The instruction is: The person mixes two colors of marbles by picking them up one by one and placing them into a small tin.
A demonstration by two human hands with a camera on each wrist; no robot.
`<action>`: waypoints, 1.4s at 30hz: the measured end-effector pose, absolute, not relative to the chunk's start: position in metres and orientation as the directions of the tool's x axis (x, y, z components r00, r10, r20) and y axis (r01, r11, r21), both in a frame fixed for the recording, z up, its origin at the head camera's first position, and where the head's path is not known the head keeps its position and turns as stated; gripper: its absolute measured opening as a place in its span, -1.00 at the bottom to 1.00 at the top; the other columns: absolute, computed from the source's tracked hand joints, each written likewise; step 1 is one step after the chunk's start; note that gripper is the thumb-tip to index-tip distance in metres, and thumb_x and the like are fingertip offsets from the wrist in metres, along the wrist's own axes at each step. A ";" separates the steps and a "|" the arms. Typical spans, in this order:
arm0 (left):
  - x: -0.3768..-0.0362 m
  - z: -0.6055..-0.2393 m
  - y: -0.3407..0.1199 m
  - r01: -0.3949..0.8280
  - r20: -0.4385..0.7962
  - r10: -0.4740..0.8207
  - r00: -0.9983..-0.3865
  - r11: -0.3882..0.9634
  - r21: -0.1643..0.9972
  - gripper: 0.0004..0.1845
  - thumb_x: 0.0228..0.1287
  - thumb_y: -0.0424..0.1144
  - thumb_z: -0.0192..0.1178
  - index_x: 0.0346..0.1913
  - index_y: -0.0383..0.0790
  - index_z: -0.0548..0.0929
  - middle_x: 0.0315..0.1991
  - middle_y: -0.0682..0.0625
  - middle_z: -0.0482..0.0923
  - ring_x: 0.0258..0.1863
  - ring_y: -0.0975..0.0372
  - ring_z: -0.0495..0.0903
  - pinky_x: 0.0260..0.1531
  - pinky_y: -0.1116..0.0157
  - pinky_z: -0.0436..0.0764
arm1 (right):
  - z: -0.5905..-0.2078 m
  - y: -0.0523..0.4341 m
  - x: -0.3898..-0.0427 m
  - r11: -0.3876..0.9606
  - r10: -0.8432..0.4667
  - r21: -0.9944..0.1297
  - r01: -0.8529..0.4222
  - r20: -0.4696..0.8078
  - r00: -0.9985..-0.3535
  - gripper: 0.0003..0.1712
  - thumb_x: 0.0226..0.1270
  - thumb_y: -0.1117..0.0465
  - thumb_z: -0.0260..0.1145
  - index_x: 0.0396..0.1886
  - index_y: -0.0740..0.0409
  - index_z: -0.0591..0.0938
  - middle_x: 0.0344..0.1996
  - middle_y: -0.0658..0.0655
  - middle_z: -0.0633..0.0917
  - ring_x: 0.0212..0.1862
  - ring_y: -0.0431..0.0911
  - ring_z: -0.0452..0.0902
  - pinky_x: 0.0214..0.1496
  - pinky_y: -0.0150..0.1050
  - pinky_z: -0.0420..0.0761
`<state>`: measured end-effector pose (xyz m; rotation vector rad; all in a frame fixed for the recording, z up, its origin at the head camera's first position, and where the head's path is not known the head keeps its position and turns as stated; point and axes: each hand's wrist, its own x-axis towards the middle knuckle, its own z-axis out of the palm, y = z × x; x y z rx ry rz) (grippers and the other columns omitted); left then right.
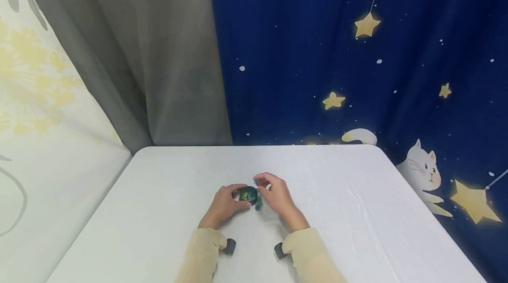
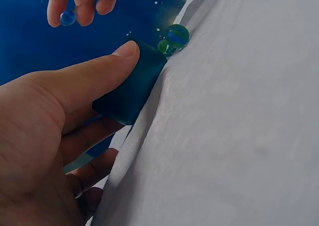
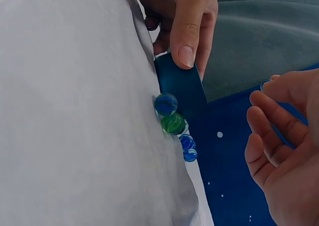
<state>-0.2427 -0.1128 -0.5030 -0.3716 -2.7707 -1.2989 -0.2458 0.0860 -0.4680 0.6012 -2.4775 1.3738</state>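
Note:
A small dark teal container point(image 1: 248, 195) stands on the white table, and green and yellow tones show in its top in the head view. My left hand point(image 1: 225, 206) grips it, with the thumb point(image 2: 112, 66) along one side and the fingers round the other. My right hand point(image 1: 278, 194) is raised just to the right of the container, pinching a clear blue marble point(image 2: 68, 18) between thumb and fingertip. Beside the container several loose marbles lie together on the cloth, among them a blue one point(image 3: 166, 104) and a green one point(image 3: 173, 123).
A white cloth covers the table point(image 1: 166, 177), whose far edge meets a grey curtain point(image 1: 182, 76) and a dark blue one point(image 1: 293, 53) with stars. Black wrist-worn devices point(image 1: 229, 246) sit at both cuffs. A pale patterned curtain point(image 1: 47, 164) hangs on the left.

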 end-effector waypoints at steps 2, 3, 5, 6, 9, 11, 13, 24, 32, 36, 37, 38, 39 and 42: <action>-0.243 -0.503 -0.113 0.243 0.157 0.192 -0.969 0.615 0.750 -0.40 -0.08 -0.06 0.55 0.10 -0.10 0.66 -0.03 -0.05 0.63 -0.09 0.09 0.54 -0.03 0.02 0.52 | -0.467 0.086 -0.245 0.466 -0.236 -0.752 -0.466 0.402 -0.884 -0.66 0.15 0.46 0.32 -0.11 0.04 0.69 -0.36 -0.05 0.69 -0.24 -0.18 0.57 -0.25 -0.27 0.53; -0.243 -0.503 -0.113 0.243 0.158 0.191 -0.969 0.615 0.750 -0.40 -0.08 -0.06 0.55 0.10 -0.09 0.66 -0.03 -0.04 0.63 -0.09 0.10 0.54 -0.03 0.02 0.52 | -0.467 0.085 -0.245 0.465 -0.237 -0.751 -0.469 0.404 -0.883 -0.66 0.15 0.46 0.32 -0.11 0.04 0.69 -0.35 -0.05 0.68 -0.24 -0.18 0.57 -0.25 -0.27 0.53; -0.243 -0.503 -0.113 0.243 0.158 0.189 -0.969 0.615 0.750 -0.40 -0.08 -0.05 0.55 0.10 -0.09 0.66 -0.04 -0.04 0.63 -0.10 0.10 0.53 -0.04 0.02 0.52 | -0.467 0.085 -0.245 0.461 -0.238 -0.752 -0.471 0.407 -0.882 -0.65 0.14 0.47 0.32 -0.11 0.04 0.69 -0.35 -0.06 0.68 -0.25 -0.18 0.57 -0.26 -0.28 0.53; -0.243 -0.503 -0.113 0.242 0.158 0.189 -0.969 0.616 0.749 -0.40 -0.08 -0.05 0.54 0.10 -0.09 0.66 -0.04 -0.04 0.63 -0.11 0.10 0.53 -0.04 0.02 0.52 | -0.467 0.085 -0.245 0.458 -0.238 -0.752 -0.473 0.409 -0.881 -0.64 0.14 0.47 0.32 -0.11 0.04 0.69 -0.34 -0.06 0.68 -0.25 -0.17 0.57 -0.26 -0.28 0.53; -0.243 -0.503 -0.113 0.237 0.153 0.186 -0.971 0.618 0.749 -0.40 -0.07 -0.05 0.54 0.11 -0.09 0.66 -0.04 -0.04 0.62 -0.11 0.11 0.52 -0.04 0.03 0.52 | -0.468 0.085 -0.245 0.453 -0.242 -0.754 -0.475 0.409 -0.880 -0.64 0.13 0.47 0.31 -0.11 0.04 0.69 -0.33 -0.07 0.68 -0.24 -0.18 0.56 -0.26 -0.29 0.53; -0.243 -0.504 -0.113 0.234 0.150 0.184 -0.971 0.620 0.749 -0.40 -0.07 -0.05 0.54 0.12 -0.08 0.65 -0.04 -0.04 0.62 -0.11 0.11 0.52 -0.04 0.02 0.52 | -0.468 0.085 -0.245 0.448 -0.246 -0.757 -0.475 0.407 -0.880 -0.64 0.14 0.47 0.30 -0.10 0.04 0.69 -0.32 -0.07 0.68 -0.24 -0.18 0.56 -0.25 -0.29 0.53; -0.243 -0.504 -0.112 0.229 0.146 0.182 -0.972 0.622 0.749 -0.40 -0.07 -0.05 0.54 0.12 -0.08 0.65 -0.03 -0.04 0.62 -0.10 0.11 0.52 -0.03 0.03 0.52 | -0.467 0.085 -0.245 0.443 -0.249 -0.761 -0.474 0.404 -0.880 -0.64 0.14 0.46 0.30 -0.09 0.04 0.69 -0.32 -0.08 0.68 -0.24 -0.19 0.56 -0.25 -0.29 0.54; -0.243 -0.501 -0.112 0.217 0.132 0.179 -0.975 0.629 0.747 -0.39 -0.07 -0.03 0.54 0.12 -0.08 0.65 -0.03 -0.05 0.61 -0.09 0.10 0.52 -0.02 0.02 0.51 | -0.466 0.085 -0.245 0.423 -0.255 -0.767 -0.483 0.410 -0.876 -0.61 0.13 0.47 0.30 -0.07 0.06 0.68 -0.32 -0.06 0.68 -0.24 -0.18 0.56 -0.26 -0.30 0.54; -0.242 -0.500 -0.111 0.219 0.135 0.178 -0.975 0.635 0.741 -0.39 -0.07 -0.04 0.54 0.12 -0.08 0.65 -0.05 -0.05 0.61 -0.11 0.11 0.52 -0.04 0.02 0.51 | -0.465 0.085 -0.245 0.410 -0.255 -0.771 -0.488 0.417 -0.872 -0.60 0.12 0.47 0.29 -0.06 0.07 0.68 -0.32 -0.03 0.69 -0.24 -0.18 0.57 -0.27 -0.30 0.54; -0.242 -0.500 -0.111 0.224 0.141 0.180 -0.974 0.635 0.739 -0.39 -0.08 -0.06 0.55 0.11 -0.09 0.66 -0.05 -0.05 0.62 -0.11 0.10 0.52 -0.04 0.03 0.52 | -0.464 0.087 -0.245 0.418 -0.251 -0.760 -0.498 0.430 -0.867 -0.64 0.13 0.47 0.31 -0.08 0.08 0.69 -0.33 -0.04 0.69 -0.24 -0.16 0.58 -0.27 -0.30 0.54; -0.242 -0.500 -0.111 0.224 0.140 0.180 -0.974 0.634 0.740 -0.39 -0.08 -0.06 0.55 0.11 -0.09 0.66 -0.05 -0.06 0.62 -0.11 0.10 0.52 -0.04 0.03 0.52 | -0.464 0.087 -0.245 0.424 -0.248 -0.758 -0.496 0.430 -0.868 -0.65 0.13 0.46 0.31 -0.09 0.09 0.69 -0.33 -0.04 0.69 -0.24 -0.16 0.58 -0.27 -0.30 0.54; -0.242 -0.500 -0.111 0.223 0.140 0.179 -0.974 0.634 0.740 -0.39 -0.08 -0.06 0.55 0.11 -0.09 0.65 -0.04 -0.06 0.62 -0.10 0.10 0.52 -0.04 0.03 0.52 | -0.464 0.088 -0.246 0.430 -0.245 -0.755 -0.495 0.430 -0.869 -0.66 0.14 0.46 0.32 -0.09 0.09 0.69 -0.33 -0.05 0.69 -0.25 -0.16 0.58 -0.27 -0.29 0.54; -0.242 -0.500 -0.111 0.222 0.138 0.179 -0.974 0.635 0.740 -0.39 -0.08 -0.06 0.55 0.12 -0.09 0.65 -0.04 -0.06 0.62 -0.10 0.10 0.52 -0.04 0.03 0.52 | -0.464 0.088 -0.246 0.435 -0.241 -0.754 -0.493 0.429 -0.870 -0.67 0.15 0.45 0.33 -0.10 0.09 0.70 -0.33 -0.05 0.69 -0.25 -0.16 0.58 -0.27 -0.28 0.55; -0.242 -0.500 -0.111 0.213 0.128 0.177 -0.976 0.636 0.742 -0.38 -0.09 -0.06 0.55 0.13 -0.09 0.65 -0.03 -0.07 0.61 -0.10 0.09 0.53 -0.04 0.03 0.52 | -0.465 0.089 -0.248 0.449 -0.232 -0.755 -0.478 0.417 -0.878 -0.71 0.17 0.43 0.36 -0.12 0.10 0.70 -0.34 -0.04 0.69 -0.26 -0.17 0.58 -0.23 -0.20 0.59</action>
